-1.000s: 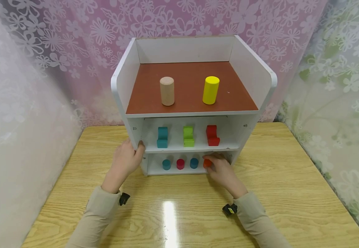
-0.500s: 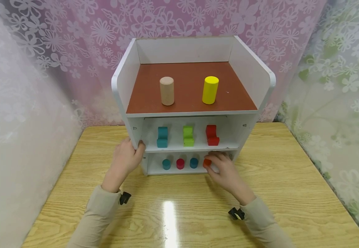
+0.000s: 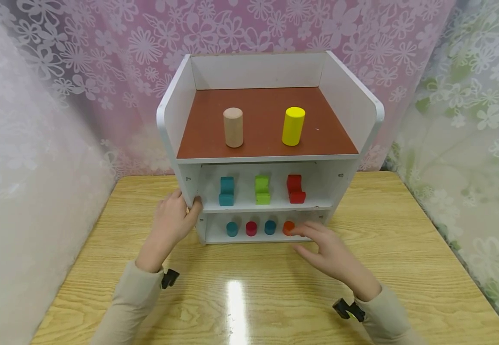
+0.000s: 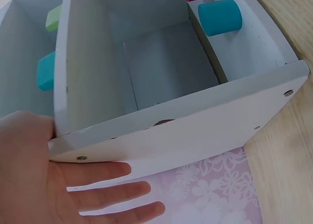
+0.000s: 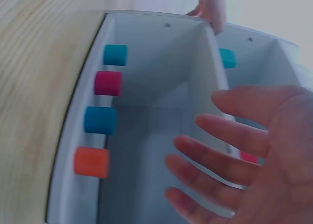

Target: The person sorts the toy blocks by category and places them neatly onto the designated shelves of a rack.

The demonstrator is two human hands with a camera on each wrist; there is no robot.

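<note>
My left hand [image 3: 169,223] holds the left side panel [image 4: 205,121] of a small white shelf unit [image 3: 260,71], thumb at the front edge and fingers along the outer face. My right hand [image 3: 329,249] is at the lower right front of the shelf, fingers spread and holding nothing. An orange cylinder [image 3: 288,227] stands on the bottom shelf right by those fingertips in the head view; the right wrist view shows a gap between them. Left of it in a row are a blue cylinder [image 3: 269,227], a crimson cylinder [image 3: 251,228] and a teal cylinder [image 3: 232,229].
On the middle shelf stand teal [image 3: 226,191], green [image 3: 262,190] and red [image 3: 295,189] chair-shaped blocks. The brown top carries a plain wood cylinder [image 3: 233,127] and a yellow cylinder [image 3: 293,126]. The unit rests on a wooden table [image 3: 206,297] before a pink flowered curtain [image 3: 249,24].
My right hand has let go of the orange cylinder and drawn back to the right and toward me, fingers opening. The cylinder stays on the bottom shelf. My left hand keeps its hold.
</note>
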